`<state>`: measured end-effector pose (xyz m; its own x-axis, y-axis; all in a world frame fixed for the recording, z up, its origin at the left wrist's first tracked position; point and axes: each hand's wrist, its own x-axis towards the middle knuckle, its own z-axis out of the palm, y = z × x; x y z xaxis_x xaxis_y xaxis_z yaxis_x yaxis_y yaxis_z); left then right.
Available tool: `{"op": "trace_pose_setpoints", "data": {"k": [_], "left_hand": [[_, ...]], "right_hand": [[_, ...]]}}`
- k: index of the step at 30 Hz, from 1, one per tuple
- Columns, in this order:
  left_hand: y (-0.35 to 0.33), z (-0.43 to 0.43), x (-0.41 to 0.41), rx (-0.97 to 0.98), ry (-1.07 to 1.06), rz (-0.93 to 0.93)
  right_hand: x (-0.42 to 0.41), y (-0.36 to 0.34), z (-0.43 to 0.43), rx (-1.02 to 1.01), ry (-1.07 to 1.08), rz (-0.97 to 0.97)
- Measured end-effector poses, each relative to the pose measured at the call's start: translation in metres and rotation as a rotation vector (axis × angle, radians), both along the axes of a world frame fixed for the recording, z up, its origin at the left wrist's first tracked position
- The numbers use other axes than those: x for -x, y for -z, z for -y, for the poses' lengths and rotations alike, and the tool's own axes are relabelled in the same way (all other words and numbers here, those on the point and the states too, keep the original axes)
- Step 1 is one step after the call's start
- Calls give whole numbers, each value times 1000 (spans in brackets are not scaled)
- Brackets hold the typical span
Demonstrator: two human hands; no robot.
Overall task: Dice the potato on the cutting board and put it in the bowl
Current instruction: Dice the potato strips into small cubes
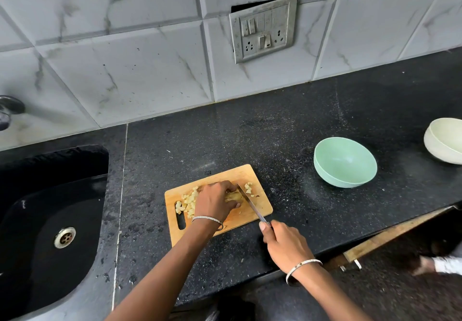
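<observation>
A wooden cutting board (260, 203) lies on the black counter. My left hand (215, 200) grips a piece of potato (233, 195) on the board, fingers curled over it. My right hand (285, 244) holds a knife (250, 202) by its handle, and the blade lies across the board right beside the potato. Diced potato pieces (186, 203) are heaped on the board's left side, with a few more cubes (248, 187) to the right of the blade. A mint green bowl (345, 162), with nothing in it, stands to the right of the board.
A white bowl (445, 140) sits at the far right edge. A black sink (50, 220) with a metal drain lies to the left, a tap (8, 110) above it. A tiled wall with a switch panel (262, 28) stands behind the counter. The counter's front edge runs close to my right wrist.
</observation>
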<state>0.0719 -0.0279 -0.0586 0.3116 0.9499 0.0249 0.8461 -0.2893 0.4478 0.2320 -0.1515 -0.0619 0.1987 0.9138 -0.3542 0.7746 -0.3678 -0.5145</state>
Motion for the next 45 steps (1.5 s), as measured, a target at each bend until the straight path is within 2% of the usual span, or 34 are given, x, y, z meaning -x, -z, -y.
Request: {"op": "trace_pose_setpoints", "data": {"k": [13,18,23,31,45], "left_hand": [[-2,1,1,32,-24,57],[-2,1,2,16,-38,49],[0,2,1,13,-46,54],[1,1,5,-5,-50,87],[-6,7,1,8,-56,49]], "right_hand": [[23,-17,-5,-14,-33,130],[34,-13,-27,11,-25,116],[24,-4,-12,0,-33,90],[30,0,-7,5,-21,182],[13,-4,21,-2,-30,123]]}}
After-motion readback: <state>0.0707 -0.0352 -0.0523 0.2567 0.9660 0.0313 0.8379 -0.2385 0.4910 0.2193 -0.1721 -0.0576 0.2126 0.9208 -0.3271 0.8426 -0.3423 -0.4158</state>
